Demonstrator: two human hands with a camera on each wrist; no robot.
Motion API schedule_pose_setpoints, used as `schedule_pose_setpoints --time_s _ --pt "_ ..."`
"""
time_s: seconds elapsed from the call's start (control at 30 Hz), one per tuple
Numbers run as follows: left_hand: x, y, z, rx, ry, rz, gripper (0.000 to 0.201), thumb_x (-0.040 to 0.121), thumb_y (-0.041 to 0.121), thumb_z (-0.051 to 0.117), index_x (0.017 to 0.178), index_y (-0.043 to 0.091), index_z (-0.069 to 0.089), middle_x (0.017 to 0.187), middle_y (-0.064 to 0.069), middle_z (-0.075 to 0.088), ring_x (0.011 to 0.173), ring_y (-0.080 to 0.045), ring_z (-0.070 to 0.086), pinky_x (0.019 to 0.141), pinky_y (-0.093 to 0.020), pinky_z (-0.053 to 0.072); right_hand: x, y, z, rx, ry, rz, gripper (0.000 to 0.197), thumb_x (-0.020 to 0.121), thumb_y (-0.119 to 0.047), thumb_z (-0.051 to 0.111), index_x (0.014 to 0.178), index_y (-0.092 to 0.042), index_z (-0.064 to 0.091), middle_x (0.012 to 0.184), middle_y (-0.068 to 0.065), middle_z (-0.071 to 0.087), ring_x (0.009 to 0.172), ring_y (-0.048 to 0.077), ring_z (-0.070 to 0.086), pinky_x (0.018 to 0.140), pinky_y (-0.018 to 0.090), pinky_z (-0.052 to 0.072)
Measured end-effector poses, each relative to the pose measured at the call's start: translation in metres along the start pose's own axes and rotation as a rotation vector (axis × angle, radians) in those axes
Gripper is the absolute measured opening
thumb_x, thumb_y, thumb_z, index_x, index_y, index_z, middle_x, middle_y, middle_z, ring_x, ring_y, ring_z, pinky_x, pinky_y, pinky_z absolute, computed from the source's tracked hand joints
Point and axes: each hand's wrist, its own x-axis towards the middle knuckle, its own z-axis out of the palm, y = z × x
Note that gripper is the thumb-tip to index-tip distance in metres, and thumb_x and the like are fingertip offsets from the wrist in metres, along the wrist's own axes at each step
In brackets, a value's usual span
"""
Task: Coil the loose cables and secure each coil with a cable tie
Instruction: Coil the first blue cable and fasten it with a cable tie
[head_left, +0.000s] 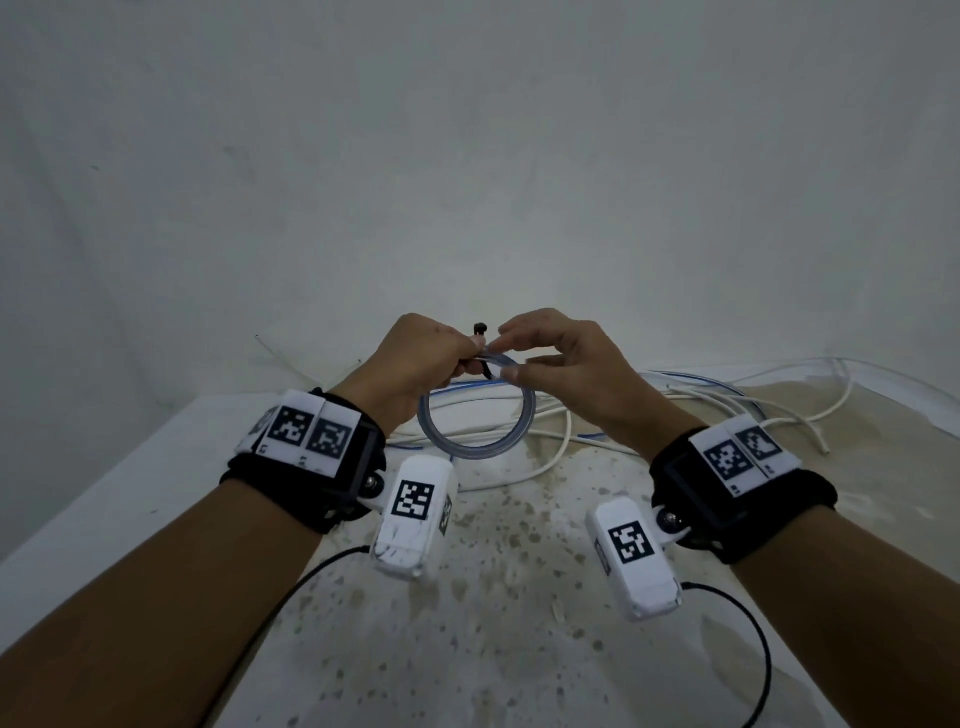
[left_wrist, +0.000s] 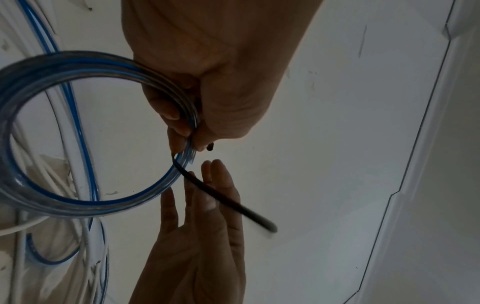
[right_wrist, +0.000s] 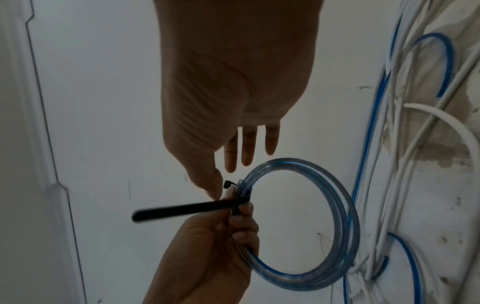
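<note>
Two hands: left hand grips round clear-blue tube coil and black tie; right hand relaxed.

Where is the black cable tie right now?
In the head view's centre, the black cable tie wraps the blue coil, gripped by the left hand.

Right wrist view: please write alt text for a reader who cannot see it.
The left hand grips a coil of clear blue-striped tubing with a black cable tie wrapped round it, the tie's tail sticking out unthreaded. The right hand hovers above with fingers extended. Loose white and blue cables lie behind on a pale surface.
</note>
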Motion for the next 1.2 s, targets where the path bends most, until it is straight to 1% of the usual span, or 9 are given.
schedule_pose_setpoints --time_s 0.1,0.27,0.5,0.63,0.73,0.87,1.0,1.1,1.2 --pt "0.0 0.001 0.001 -0.021 0.008 -0.02 0.018 0.09 0.013 0.067 0.078 0.0 0.072 0.05 0.004 0.062 0.043 -0.003 0.047 0.045 -0.015 0.038 0.002 -0.006 0.007 0.033 0.011 -0.054 0.005 0.083 -0.019 0.076 0.087 -0.017 0.077 0.103 0.0 0.071 0.098 0.02 0.068 0.091 0.05 0.054" --pt "0.0 0.001 -0.001 -0.105 0.037 -0.075 0.018 0.092 0.013 0.064 0.084 -0.002 0.071 0.067 -0.005 0.067 0.051 -0.007 0.047 0.047 -0.017 0.038 0.008 -0.001 0.006 -0.141 0.087 -0.079 0.027 0.087 0.005 0.058 0.098 -0.014 0.072 0.097 0.0 0.073 0.096 0.015 0.067 0.086 0.042 0.056" --pt "-0.001 -0.004 -0.004 -0.135 0.036 -0.114 0.016 0.088 0.011 0.068 0.084 -0.004 0.07 0.063 -0.007 0.057 0.052 -0.011 0.045 0.048 -0.021 0.037 0.004 -0.007 0.014 -0.178 -0.003 -0.101 0.011 0.084 -0.021 0.077 0.09 -0.012 0.077 0.089 -0.004 0.075 0.091 0.015 0.069 0.092 0.047 0.052" --pt "-0.008 -0.007 0.004 -0.138 0.002 -0.129 0.015 0.09 0.01 0.066 0.081 -0.002 0.07 0.058 -0.003 0.064 0.048 -0.008 0.046 0.046 -0.017 0.037 0.007 -0.013 0.022 0.031 0.154 -0.041 0.014 0.093 -0.012 0.065 0.084 -0.001 0.064 0.076 0.008 0.074 0.072 0.015 0.072 0.074 0.03 0.056" --pt "-0.01 -0.008 0.007 -0.131 -0.006 -0.126 0.017 0.091 0.012 0.065 0.085 -0.003 0.069 0.064 -0.006 0.066 0.043 -0.004 0.049 0.045 -0.016 0.039 0.013 -0.011 0.028 -0.134 0.257 0.027 0.019 0.099 -0.021 0.057 0.096 -0.004 0.065 0.066 0.006 0.071 0.05 0.003 0.057 0.061 0.022 0.045" --pt "-0.011 -0.008 0.01 -0.109 -0.009 -0.1 0.019 0.091 0.013 0.065 0.091 -0.005 0.07 0.07 -0.009 0.068 0.041 -0.001 0.053 0.047 -0.016 0.041 0.017 -0.009 0.028 -0.505 0.274 -0.022 0.031 0.101 -0.026 0.048 0.09 -0.009 0.071 0.069 0.008 0.068 0.065 0.022 0.06 0.068 0.039 0.051" --pt "-0.008 -0.012 0.006 -0.11 0.018 -0.117 0.016 0.09 0.013 0.066 0.084 -0.002 0.07 0.07 -0.008 0.069 0.042 -0.002 0.052 0.049 -0.017 0.041 0.014 -0.016 0.021 -0.56 0.208 -0.026 0.024 0.097 -0.017 0.057 0.113 -0.015 0.074 0.089 0.002 0.076 0.078 0.01 0.063 0.081 0.03 0.053" --pt "-0.008 -0.013 0.005 -0.118 0.024 -0.137 0.017 0.09 0.012 0.066 0.078 0.0 0.069 0.067 -0.007 0.068 0.044 -0.005 0.05 0.046 -0.016 0.04 0.011 -0.021 0.019 -0.586 0.152 -0.02 0.02 0.092 -0.016 0.064 0.107 -0.015 0.077 0.094 0.003 0.077 0.085 0.012 0.068 0.083 0.027 0.053" --pt "-0.008 -0.014 0.006 -0.106 0.028 -0.144 0.02 0.091 0.013 0.066 0.074 0.002 0.068 0.066 -0.007 0.068 0.046 -0.007 0.049 0.046 -0.016 0.04 0.01 -0.025 0.017 -0.635 0.117 -0.024 0.018 0.089 -0.016 0.066 0.103 -0.016 0.078 0.096 0.003 0.077 0.075 0.006 0.06 0.073 0.02 0.046"
